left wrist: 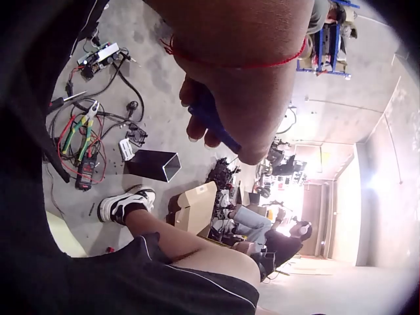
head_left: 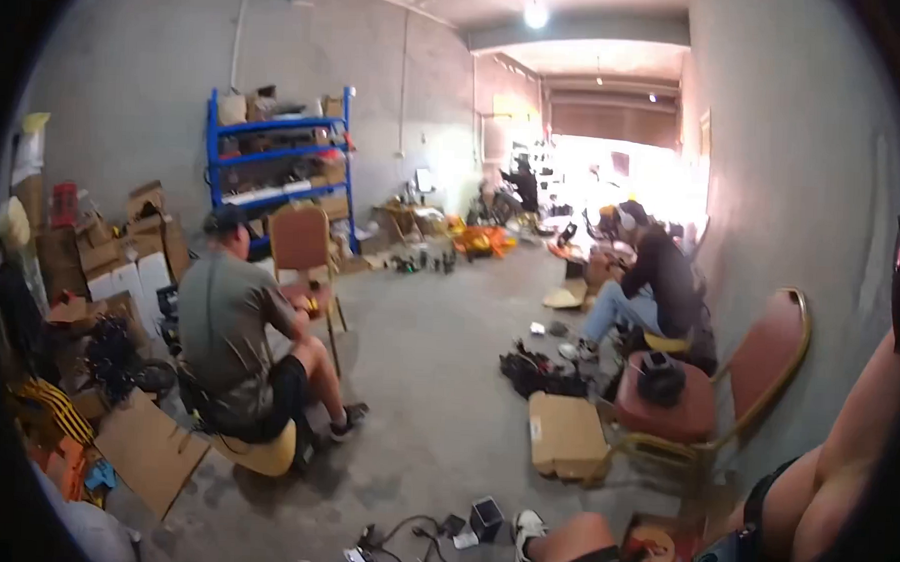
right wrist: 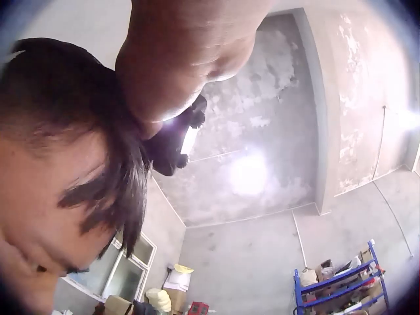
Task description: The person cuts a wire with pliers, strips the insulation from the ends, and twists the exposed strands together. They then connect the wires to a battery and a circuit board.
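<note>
In the left wrist view my left hand (left wrist: pixel 226 134) hangs over the concrete floor, fingers curled round a long blue object (left wrist: pixel 211 118); most of it is hidden by the palm, and I cannot tell its kind. A red string circles that wrist. My right hand (right wrist: pixel 187 62) is raised to the head in the right wrist view, right at the hair and a black head-worn device (right wrist: pixel 174 141). Its fingertips are hidden. On the floor below the left hand lie green-yellow pliers (left wrist: pixel 84 134), a multimeter (left wrist: pixel 86 172) with leads, and a black rectangular tube (left wrist: pixel 152 164).
Two people sit nearby, one at left (head_left: pixel 235 323), one at right (head_left: pixel 658 278). A red chair (head_left: pixel 774 362) bearing a black item stands by the right wall. Cardboard (head_left: pixel 568 439) lies before it. A blue shelf (head_left: pixel 282 127) stands at the back left.
</note>
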Action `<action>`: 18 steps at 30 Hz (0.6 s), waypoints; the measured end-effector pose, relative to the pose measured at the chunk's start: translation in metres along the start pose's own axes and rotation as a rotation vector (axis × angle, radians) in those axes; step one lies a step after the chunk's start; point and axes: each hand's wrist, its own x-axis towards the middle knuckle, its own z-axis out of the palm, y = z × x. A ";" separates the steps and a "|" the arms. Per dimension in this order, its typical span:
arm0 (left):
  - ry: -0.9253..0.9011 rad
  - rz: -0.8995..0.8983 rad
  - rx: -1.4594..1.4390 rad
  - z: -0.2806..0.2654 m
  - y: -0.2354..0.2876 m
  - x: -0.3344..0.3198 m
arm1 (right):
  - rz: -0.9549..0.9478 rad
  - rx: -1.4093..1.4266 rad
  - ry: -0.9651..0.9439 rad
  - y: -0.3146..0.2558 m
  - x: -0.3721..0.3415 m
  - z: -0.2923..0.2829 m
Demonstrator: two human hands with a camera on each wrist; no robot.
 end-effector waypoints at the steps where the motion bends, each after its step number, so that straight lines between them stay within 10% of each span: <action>1: -0.008 0.015 -0.010 -0.004 0.013 -0.002 | 0.014 0.019 -0.020 -0.004 -0.003 0.002; 6: 0.231 0.310 0.064 0.014 -0.023 0.010 | 0.114 0.106 0.033 -0.036 -0.023 0.027; 9: 0.070 0.067 0.016 -0.006 0.001 0.000 | 0.152 0.179 0.033 -0.051 -0.025 0.034; 18: 0.119 0.070 -0.040 -0.012 -0.001 0.000 | 0.212 0.213 -0.046 -0.066 -0.032 0.002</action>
